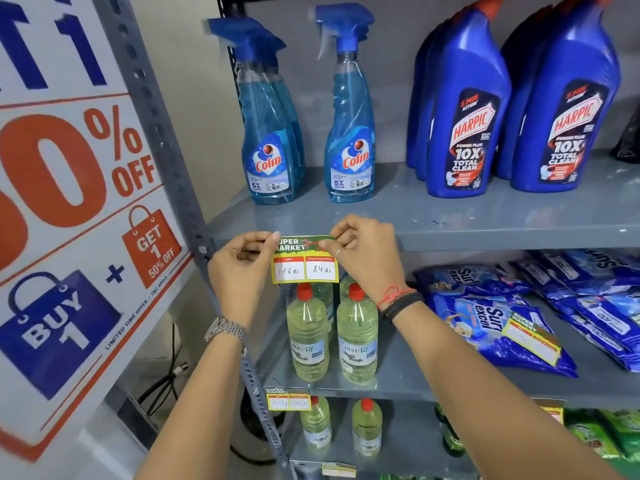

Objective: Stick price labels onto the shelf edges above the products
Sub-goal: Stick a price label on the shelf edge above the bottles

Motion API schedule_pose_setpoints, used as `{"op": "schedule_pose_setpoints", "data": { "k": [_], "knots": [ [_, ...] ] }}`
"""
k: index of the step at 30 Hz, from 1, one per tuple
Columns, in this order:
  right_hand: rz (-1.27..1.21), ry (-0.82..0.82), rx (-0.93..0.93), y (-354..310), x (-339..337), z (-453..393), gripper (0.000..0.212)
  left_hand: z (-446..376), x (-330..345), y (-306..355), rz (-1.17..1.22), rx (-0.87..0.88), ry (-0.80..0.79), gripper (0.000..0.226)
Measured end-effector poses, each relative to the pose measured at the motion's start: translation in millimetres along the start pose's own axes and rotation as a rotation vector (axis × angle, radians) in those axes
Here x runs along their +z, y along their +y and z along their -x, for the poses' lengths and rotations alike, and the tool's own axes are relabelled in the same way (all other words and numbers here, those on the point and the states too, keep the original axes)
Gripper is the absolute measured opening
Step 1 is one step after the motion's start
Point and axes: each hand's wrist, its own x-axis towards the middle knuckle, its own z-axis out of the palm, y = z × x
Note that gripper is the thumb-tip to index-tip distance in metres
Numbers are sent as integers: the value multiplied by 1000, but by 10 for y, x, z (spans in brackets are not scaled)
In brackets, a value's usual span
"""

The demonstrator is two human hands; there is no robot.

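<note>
A yellow-bordered price label [305, 265] with a green "Super Market" header reads 126 and 84. It rests against the front edge of the grey shelf [485, 239], above two clear bottles with red caps [308, 336]. My left hand [242, 263] pinches the label's upper left corner. My right hand [363, 252] pinches its upper right corner. Both thumbs press the label's top strip to the shelf edge.
Blue Colin spray bottles [349, 133] and Harpic bottles [464, 126] stand on the shelf above. Blue Surf Excel packets [491, 327] lie to the right, one with a loose label [531, 342] on it. Another label [288, 400] hangs on the lower shelf edge. A sale poster [69, 202] stands at the left.
</note>
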Motion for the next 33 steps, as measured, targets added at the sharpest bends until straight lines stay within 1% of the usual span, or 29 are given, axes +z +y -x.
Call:
{"op": "schedule_pose_setpoints", "data": {
  "k": [1, 3, 4, 5, 7, 8, 10, 14, 16, 20, 26, 29, 33],
  "knots": [
    [133, 26, -53, -4, 5, 11, 17, 0, 0, 9, -85, 41, 17, 16],
    [372, 134, -190, -26, 43, 32, 28, -9, -20, 14, -276, 144, 58, 23],
    [443, 178, -236, -40, 73, 28, 37, -27, -25, 6, -335, 199, 63, 25],
    [479, 188, -249, -71, 111, 16, 47, -55, -23, -9, -364, 257, 43, 25],
    [494, 119, -222, -108, 199, -44, 65, -116, -4, -60, -372, 358, -66, 21],
    [493, 73, -204, -105, 237, -80, 68, -144, 10, -79, -361, 375, -128, 20],
    [464, 39, -198, -75, 265, -120, 66, -195, 21, -107, -335, 381, -194, 21],
    [301, 30, -140, 31, 197, -142, 48, -267, -1, -136, -315, 418, -216, 23],
    [239, -11, -106, 46, 150, -164, 45, -279, -3, -124, -316, 417, -224, 22],
    [201, -97, -108, 44, 75, -189, 37, -295, -15, -121, -330, 451, -257, 21],
    [179, -219, -100, 38, -53, -208, 37, -328, -70, -141, -326, 487, -302, 20],
    [217, -272, -109, 38, -90, -218, 39, -306, -79, -171, -320, 523, -301, 22],
    [278, -267, -177, 39, -70, -161, 41, -215, -86, -183, -328, 542, -273, 26]
  ]
}}
